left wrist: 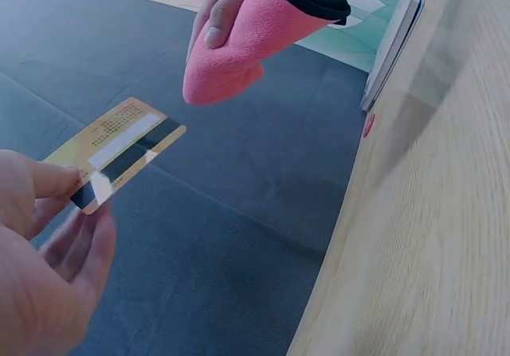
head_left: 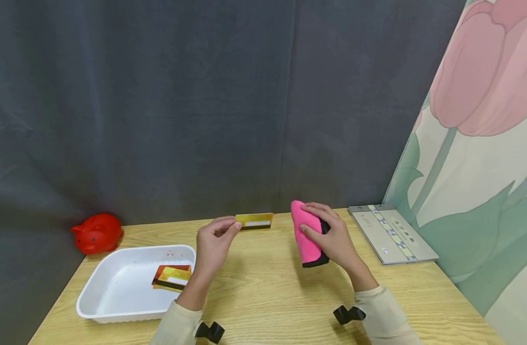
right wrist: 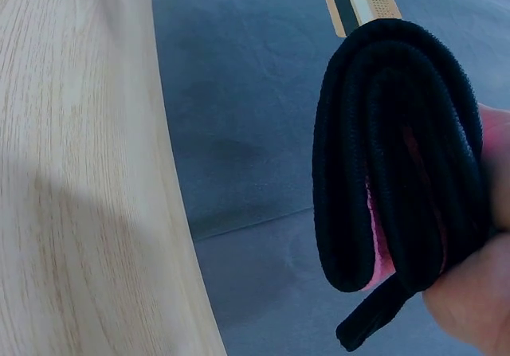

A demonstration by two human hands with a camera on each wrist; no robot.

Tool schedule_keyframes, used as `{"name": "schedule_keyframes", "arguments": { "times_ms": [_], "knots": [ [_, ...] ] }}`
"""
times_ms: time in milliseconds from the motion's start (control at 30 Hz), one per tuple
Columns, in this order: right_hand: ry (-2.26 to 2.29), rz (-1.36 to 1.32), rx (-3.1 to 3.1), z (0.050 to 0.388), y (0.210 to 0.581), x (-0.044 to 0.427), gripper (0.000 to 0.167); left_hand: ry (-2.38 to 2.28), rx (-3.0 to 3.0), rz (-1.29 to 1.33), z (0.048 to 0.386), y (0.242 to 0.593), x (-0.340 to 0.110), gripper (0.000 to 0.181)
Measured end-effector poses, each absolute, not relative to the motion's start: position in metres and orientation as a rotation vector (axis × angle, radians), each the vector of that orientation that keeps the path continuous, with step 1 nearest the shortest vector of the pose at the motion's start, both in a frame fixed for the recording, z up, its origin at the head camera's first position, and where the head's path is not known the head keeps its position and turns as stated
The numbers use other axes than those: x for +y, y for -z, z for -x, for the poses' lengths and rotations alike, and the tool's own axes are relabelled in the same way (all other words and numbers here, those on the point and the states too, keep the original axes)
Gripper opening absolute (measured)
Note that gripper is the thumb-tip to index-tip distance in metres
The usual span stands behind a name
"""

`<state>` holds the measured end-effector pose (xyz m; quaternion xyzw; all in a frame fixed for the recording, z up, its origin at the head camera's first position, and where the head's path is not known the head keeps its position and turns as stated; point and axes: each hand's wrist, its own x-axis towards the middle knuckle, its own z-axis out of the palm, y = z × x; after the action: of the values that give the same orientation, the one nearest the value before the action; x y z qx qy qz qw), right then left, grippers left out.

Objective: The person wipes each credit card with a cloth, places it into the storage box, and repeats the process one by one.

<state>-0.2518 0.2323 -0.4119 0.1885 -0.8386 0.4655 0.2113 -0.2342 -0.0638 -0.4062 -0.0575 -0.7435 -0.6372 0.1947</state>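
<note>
My left hand (head_left: 216, 244) pinches a gold bank card (head_left: 255, 221) by one end, thumb on the side with the dark stripe and white strip. In the left wrist view the card (left wrist: 119, 150) tilts upward in front of the grey curtain. To the right, my right hand (head_left: 334, 235) grips a folded pink cloth (head_left: 305, 235) with black edging and holds it above the table. The right wrist view shows the cloth's black-edged folded end (right wrist: 390, 157), with a narrow black strip hanging below. Card and cloth are apart.
A white tray (head_left: 97, 315) on the left holds several gold and red cards (head_left: 172, 278). Behind it sits a red piggy bank (head_left: 100, 234). At the right, a grey booklet (head_left: 392, 235) lies near the flowered wall. A dark curtain (head_left: 203, 120) hangs behind the wooden table (head_left: 272, 292).
</note>
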Motion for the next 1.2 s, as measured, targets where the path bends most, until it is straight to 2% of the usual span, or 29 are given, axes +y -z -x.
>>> {"name": "schedule_keyframes", "arguments": {
  "times_ms": [133,300,533,900,1200],
  "knots": [
    [-1.292,-0.528,-2.330,0.252,0.413,0.233,0.045,1.831,-2.101,0.167,0.235,0.407,-0.063,0.019],
    [-1.287,-0.527,-2.327,0.252,0.415,0.233,0.045,1.878,-2.069,0.212,0.237,0.408,-0.063,0.036],
    [-1.283,-0.528,-2.323,0.252,0.414,0.232,0.045,1.857,-2.081,0.227,0.236,0.409,-0.063,0.023],
    [-1.296,-0.544,-2.319,0.252,0.415,0.231,0.044,1.867,-2.222,0.312,0.240,0.416,-0.067,0.040],
    [-1.330,-0.581,-2.307,0.250,0.416,0.225,0.044,1.906,-2.252,0.316,0.244,0.425,-0.065,0.043]
  ]
}}
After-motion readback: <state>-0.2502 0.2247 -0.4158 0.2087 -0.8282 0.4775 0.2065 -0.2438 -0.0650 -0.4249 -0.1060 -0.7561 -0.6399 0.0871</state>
